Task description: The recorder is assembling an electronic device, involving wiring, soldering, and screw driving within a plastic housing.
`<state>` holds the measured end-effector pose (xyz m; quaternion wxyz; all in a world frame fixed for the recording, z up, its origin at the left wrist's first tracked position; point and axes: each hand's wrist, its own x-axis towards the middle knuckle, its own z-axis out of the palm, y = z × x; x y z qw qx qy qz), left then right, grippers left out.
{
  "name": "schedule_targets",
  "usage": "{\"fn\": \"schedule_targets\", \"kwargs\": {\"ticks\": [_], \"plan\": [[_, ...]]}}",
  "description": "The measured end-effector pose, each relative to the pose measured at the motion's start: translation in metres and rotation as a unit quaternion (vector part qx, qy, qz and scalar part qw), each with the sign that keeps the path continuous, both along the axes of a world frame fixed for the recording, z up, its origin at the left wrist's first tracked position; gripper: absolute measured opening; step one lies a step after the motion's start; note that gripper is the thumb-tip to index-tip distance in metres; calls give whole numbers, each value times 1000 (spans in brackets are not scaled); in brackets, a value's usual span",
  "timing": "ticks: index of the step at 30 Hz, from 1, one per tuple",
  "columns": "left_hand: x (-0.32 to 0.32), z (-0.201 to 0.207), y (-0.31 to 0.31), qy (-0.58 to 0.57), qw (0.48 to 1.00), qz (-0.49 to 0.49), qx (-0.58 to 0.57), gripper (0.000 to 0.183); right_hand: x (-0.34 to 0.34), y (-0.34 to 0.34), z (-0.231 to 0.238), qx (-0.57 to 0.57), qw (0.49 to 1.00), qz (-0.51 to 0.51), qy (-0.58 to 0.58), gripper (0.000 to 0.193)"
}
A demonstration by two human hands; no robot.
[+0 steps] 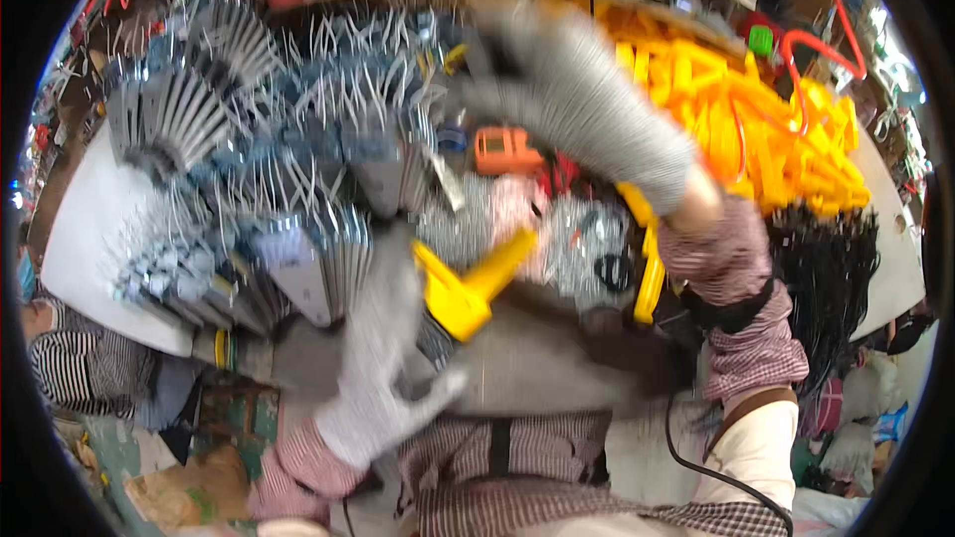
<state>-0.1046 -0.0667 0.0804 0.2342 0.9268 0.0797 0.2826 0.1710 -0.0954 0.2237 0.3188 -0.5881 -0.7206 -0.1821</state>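
My left hand point(383, 348), in a grey knit glove, is over the near edge of the work area. Its fingers stretch forward and its thumb stands apart. Right beside them is a yellow plastic part point(463, 303) with a forked shape, and a dark ribbed piece point(430, 340) lies under it. Whether the hand touches the yellow part I cannot tell. My right hand point(567, 80), gloved the same way, reaches forward and left past the middle, near the blue-grey bundled pieces point(348, 89). Motion smears its fingers, so anything in them is hidden.
Fanned flat grey pieces point(169, 119) and several bundles with pale wires cover the table's left. An orange device point(507, 150) lies centrally. Yellow plastic parts point(786, 129) are heaped at right, above hanging black cords point(821, 268). A red coiled hose point(796, 50) hangs behind. A person in stripes point(75, 368) is at left.
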Motion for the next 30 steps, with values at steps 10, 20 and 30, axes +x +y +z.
{"fn": "schedule_targets", "kwargs": {"ticks": [10,20,30], "plan": [[-287,107,-11,-454,809,339,-153,43,-74,-74,-39,-53,758,267,593,38],[-576,-171,-172,-117,662,598,-435,26,-75,-153,-231,-349,701,61,619,21],[-473,-412,-322,519,622,358,-465,36,-65,-141,-232,-318,684,58,654,21]]}}
